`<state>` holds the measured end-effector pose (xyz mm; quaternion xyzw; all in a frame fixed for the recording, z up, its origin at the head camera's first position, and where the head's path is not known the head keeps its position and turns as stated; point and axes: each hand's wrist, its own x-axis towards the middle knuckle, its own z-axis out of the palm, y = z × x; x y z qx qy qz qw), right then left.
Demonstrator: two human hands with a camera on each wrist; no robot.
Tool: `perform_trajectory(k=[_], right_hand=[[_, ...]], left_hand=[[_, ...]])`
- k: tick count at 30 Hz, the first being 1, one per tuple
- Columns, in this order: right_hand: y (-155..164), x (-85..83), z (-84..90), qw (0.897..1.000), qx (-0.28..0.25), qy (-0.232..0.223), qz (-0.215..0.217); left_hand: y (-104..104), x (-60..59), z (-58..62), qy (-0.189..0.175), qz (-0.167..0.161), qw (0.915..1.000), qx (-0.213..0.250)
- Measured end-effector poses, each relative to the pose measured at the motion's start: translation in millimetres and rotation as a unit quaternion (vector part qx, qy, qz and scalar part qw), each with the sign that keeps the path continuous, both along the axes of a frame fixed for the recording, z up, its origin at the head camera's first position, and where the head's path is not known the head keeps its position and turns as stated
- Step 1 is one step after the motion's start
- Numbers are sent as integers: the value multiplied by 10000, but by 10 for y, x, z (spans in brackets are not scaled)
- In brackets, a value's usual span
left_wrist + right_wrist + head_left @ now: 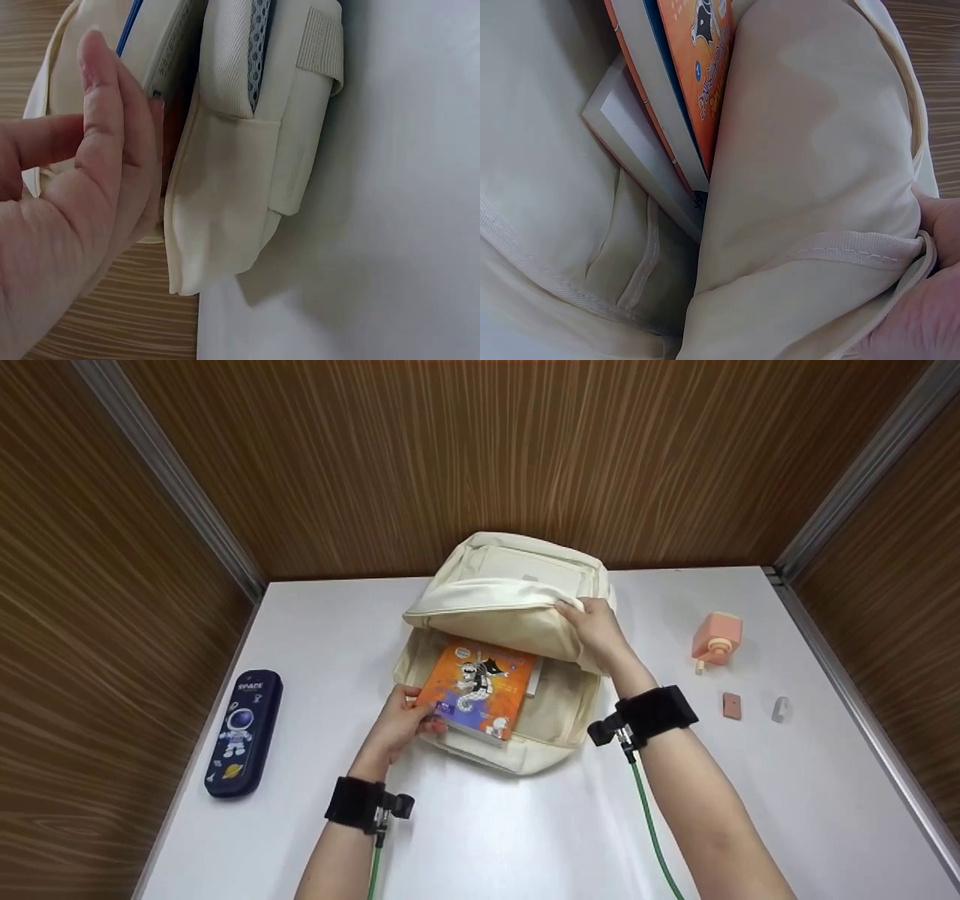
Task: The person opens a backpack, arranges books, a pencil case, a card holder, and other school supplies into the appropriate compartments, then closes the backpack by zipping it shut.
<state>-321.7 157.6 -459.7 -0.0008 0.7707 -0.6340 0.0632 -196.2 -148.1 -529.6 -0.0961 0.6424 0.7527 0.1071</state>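
A cream backpack [517, 577] lies open on the white table [480, 825]. Inside its mouth lies an orange book [480, 686] with a cartoon cover, on top of another book. My left hand [405, 720] grips the near left corner of the orange book, thumb on the cover. My right hand [592, 622] holds the backpack's upper flap [495, 622] by its edge, lifting it. In the right wrist view the orange book [701, 67] and a grey book edge [630, 142] show under the flap [810, 187]. The left wrist view shows my fingers [97, 172] beside the backpack's side pocket [240, 172].
A dark blue space-themed pencil case [244, 733] lies at the left edge of the table. To the right sit a peach-coloured dispenser [716, 639], a small brown eraser [731, 706] and a small grey piece [780, 709]. Wooden walls surround the table.
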Motion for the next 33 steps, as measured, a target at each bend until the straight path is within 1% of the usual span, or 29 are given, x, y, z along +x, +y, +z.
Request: perform_trajectory(k=[3,5,7,9,11,16,19,21,23,24,26,29,31,33], right_hand=[[7,6,7,10000,69,19,4],[4,17,11,10000,72,27,14],[-1,30,14,9999,114,70,37],[-3,38,15,9999,59,77,57],[7,42,15,9999,112,102,59],[20,47,22,9997,167,148,102],[11,50,19,9996,177,188,100],[7,56,16,9996,190,195,103],[-2,61,11,9996,201,186,93],[-5,66,10,9996,197,165,93],[-11,73,8,9996,210,169,86],[-20,77,4,9997,149,189,89],[-22,77,1,9993,249,262,93],[-23,77,-2,9990,321,292,119]], left_hand=[[72,-37,0,44,227,9997,-2],[129,-59,-1,56,318,9995,46],[189,-82,-1,55,444,9989,167],[261,-106,0,97,608,9978,263],[343,-134,0,100,801,9961,357],[510,-223,-33,137,1216,9920,324],[547,-277,-71,233,1346,9903,243],[542,-295,-90,298,1322,9907,120],[516,-296,-102,300,1209,9921,-162],[497,-293,-107,302,1093,9930,-338],[453,-269,-97,284,787,9924,-907],[399,-222,-49,247,364,9864,-1581],[376,-179,-5,133,211,9855,-1679],[366,-137,28,-50,208,9888,-1479]])
